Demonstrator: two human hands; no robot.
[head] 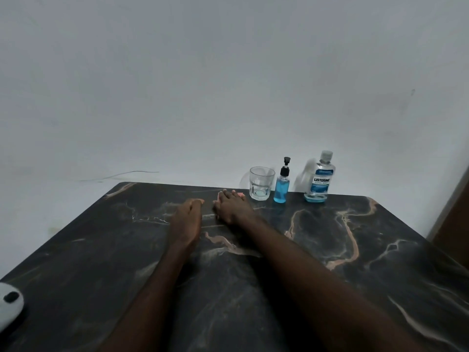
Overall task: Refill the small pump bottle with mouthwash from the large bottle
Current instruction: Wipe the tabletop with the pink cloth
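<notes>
Head view shows both forearms stretched forward over a dark, marble-patterned table (101,250), with the two hands lying palm-down on it, close side by side but apart. The left hand (187,217) rests flat, its fingers straight and held together, holding nothing. The right hand (232,207) also lies flat, a little farther forward than the left, with its fingers extended and slightly spread. Something pale pink shows at its fingertips and along its inner edge, and whether that is skin or a thing beneath the hand cannot be told.

Beyond the right hand and off to its right, three things stand upright in a row along the far edge of the table. Nearest the hand's fingertips is a clear glass tumbler (262,183). Just beside it, on the side away from the hand, stands the small pump bottle (281,185), with a black pump head and blue liquid filling most of its body. Farther right again, apart from the pump bottle, is the large bottle (320,179), capped, its label reading Listerine Cool Mint, with blue liquid only low at its base. Neither hand touches any of the three.

Well behind and left of the left hand, at the near table edge, lies a white object (10,309) with a black spot. A plain pale wall (228,85) rises behind the table.
</notes>
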